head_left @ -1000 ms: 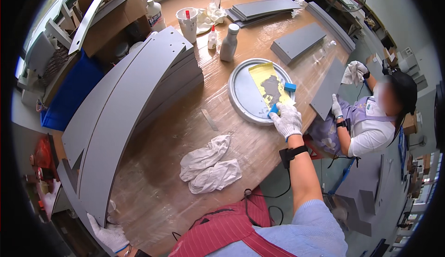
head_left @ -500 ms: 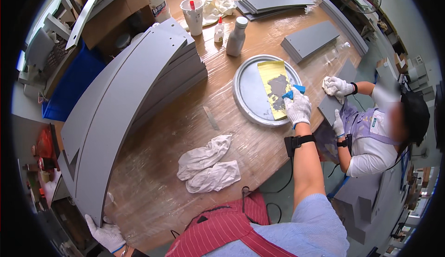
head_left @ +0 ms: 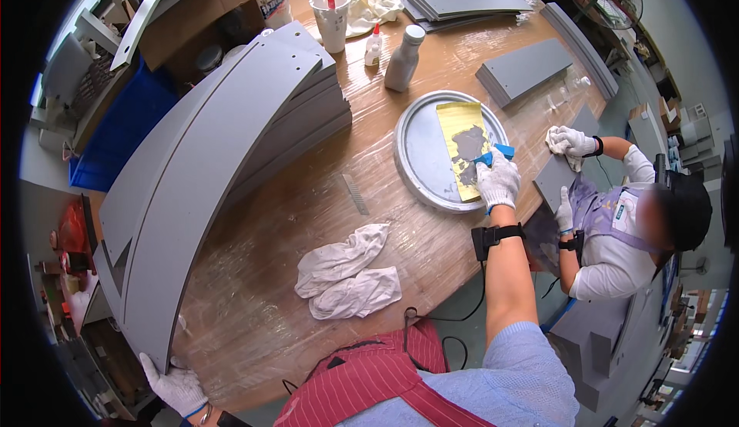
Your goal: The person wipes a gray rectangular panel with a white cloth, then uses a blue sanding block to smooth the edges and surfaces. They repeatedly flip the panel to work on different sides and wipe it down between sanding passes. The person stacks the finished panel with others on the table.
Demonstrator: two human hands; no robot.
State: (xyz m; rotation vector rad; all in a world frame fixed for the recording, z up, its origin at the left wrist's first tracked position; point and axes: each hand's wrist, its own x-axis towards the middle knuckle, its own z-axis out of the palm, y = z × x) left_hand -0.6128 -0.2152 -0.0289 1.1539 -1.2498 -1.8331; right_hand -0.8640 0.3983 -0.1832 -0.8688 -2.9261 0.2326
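Note:
My gloved right hand (head_left: 499, 185) is closed round a blue putty spreader (head_left: 503, 152). The spreader's edge is against grey putty (head_left: 468, 144) smeared on a yellow sheet (head_left: 449, 125). That sheet lies across a round, grey-white lid (head_left: 416, 154) with a raised rim. At the lower left, my gloved left hand (head_left: 177, 388) grips the narrow near end of a long curved grey panel (head_left: 212, 138), its fingers partly hidden by the panel. The panel rests on a stack of similar grey boards (head_left: 308, 131).
Crumpled white gloves (head_left: 346, 273) and a small ridged strip (head_left: 356, 195) lie mid-table. Beyond stand a grey bottle (head_left: 403, 59), a small red-tipped bottle (head_left: 373, 46) and a white cup (head_left: 331, 23). Grey boards (head_left: 525, 71) lie farther right. A co-worker (head_left: 616, 219) wipes a panel at the right.
The table scene has shifted slightly rightward in view. My right hand and the blue spreader have moved a little on the putty. My left hand stays at the curved panel's end.

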